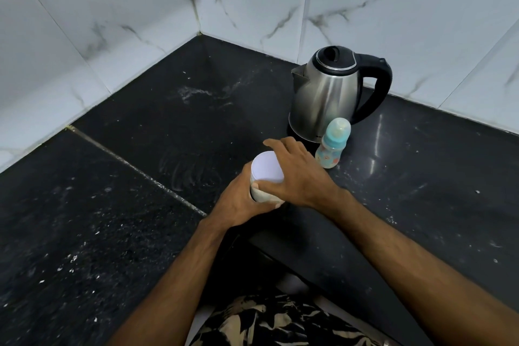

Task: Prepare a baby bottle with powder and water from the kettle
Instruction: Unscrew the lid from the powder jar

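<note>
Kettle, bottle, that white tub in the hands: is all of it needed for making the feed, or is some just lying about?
Needed:
- white tub, left hand gripping its body, right hand on its lid
- baby bottle, cap on
- kettle, lid shut

Just there:
- white specks on the black counter

On the corner countertop (118, 233), the electric kettle (328, 93) stands at the back right, near the tiled wall (393, 17). The baby bottle (332, 143) stands upright just before it. Left of the bottle, nearer the person, sits a lidded container (266, 174) between the left hand (241, 202) and right hand (297, 171).
</note>
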